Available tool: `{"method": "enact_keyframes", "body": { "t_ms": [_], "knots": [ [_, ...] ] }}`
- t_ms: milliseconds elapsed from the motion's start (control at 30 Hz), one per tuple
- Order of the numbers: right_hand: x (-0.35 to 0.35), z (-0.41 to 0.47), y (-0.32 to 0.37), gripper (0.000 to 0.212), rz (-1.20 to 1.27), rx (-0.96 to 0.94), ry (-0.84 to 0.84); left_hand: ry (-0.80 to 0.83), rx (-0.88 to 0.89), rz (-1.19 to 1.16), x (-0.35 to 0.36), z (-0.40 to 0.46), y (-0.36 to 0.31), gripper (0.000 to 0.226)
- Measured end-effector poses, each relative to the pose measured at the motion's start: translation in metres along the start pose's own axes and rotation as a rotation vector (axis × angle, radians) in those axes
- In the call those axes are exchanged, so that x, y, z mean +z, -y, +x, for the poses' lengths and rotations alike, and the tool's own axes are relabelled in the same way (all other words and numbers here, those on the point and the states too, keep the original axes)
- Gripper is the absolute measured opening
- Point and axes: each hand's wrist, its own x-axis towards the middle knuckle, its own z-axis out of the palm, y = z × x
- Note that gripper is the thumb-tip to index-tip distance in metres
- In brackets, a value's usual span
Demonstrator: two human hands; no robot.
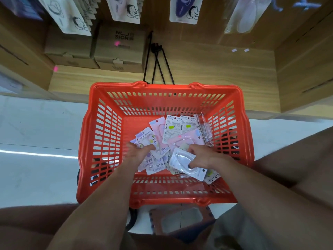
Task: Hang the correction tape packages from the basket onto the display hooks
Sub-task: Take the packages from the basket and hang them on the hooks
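An orange basket [100, 134] stands on the floor in front of me, with several correction tape packages [173, 130] piled loosely on its bottom. My left hand [139, 150] reaches in on the left and pinches a white and purple package [155, 141] between thumb and fingers. On the right, my right hand [201, 156] grips a clear-fronted white package [182, 159], thumb on its blister. Hung packages [126, 9] show along the top edge on the wooden display.
Black loose display hooks [158, 64] lie on the wooden shelf behind the basket. Brown cardboard boxes [119, 47] stand at the shelf's back left. My knees flank the basket, and a small stool [180, 222] sits below it. White floor lies to the left.
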Motion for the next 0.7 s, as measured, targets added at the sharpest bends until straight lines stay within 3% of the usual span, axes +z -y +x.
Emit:
{"method": "enact_keyframes", "body": {
  "t_ms": [67,200,267,400,533,633,700],
  "knots": [
    [-0.002,0.003,-0.001,0.032,0.06,-0.008,-0.048,0.007,0.011,-0.033,0.001,-0.001,-0.001,0.039],
    [-0.006,0.003,-0.002,0.039,0.182,0.008,-0.139,-0.06,0.024,-0.022,0.007,-0.006,-0.005,0.097],
    [-0.006,0.005,-0.005,0.039,0.239,0.014,-0.188,-0.128,0.021,0.025,0.008,-0.008,-0.006,0.108],
    [-0.007,0.007,-0.011,0.045,0.362,0.049,-0.262,-0.169,0.041,-0.022,0.004,-0.006,-0.013,0.118],
    [-0.009,0.007,-0.011,0.035,0.367,0.088,-0.323,-0.155,0.06,-0.091,-0.005,-0.009,-0.015,0.125],
    [-0.009,0.004,-0.009,0.036,0.364,0.084,-0.328,-0.162,0.064,-0.051,-0.012,-0.016,-0.012,0.111],
    [-0.007,0.001,-0.006,0.048,0.349,0.062,-0.322,-0.138,0.086,-0.052,-0.018,-0.022,-0.012,0.103]
  ]
}}
